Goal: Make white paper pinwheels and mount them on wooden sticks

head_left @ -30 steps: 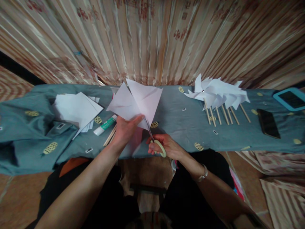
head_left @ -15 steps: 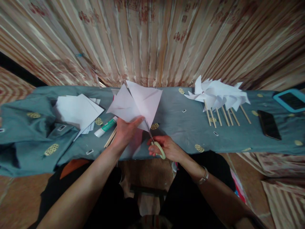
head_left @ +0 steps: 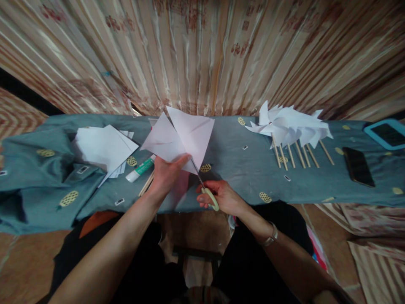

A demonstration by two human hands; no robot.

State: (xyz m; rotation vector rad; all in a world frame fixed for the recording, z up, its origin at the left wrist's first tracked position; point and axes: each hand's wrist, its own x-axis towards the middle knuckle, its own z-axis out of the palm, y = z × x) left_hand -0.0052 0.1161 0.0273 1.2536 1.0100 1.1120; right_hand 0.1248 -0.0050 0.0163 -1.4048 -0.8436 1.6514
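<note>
My left hand grips a square sheet of white paper by its near part, thumb on top. A slit runs into the sheet from its far corner, splitting it into flaps. In my right hand are scissors with pale green handles, fingers through the loops. Their blades lie at the sheet's near corner, the tips close to my left thumb. Beside my left hand lie a green and white glue stick and some thin wooden sticks, partly hidden by the hand.
A stack of white paper sheets lies at the left on the grey-green cloth. Several paper pinwheels on sticks rest at the right, then a dark phone and a blue-framed tablet. A curtain hangs behind.
The scissor blades look slightly more closed on the paper's near corner. Both hands stay almost in place, and the other things have not moved.
</note>
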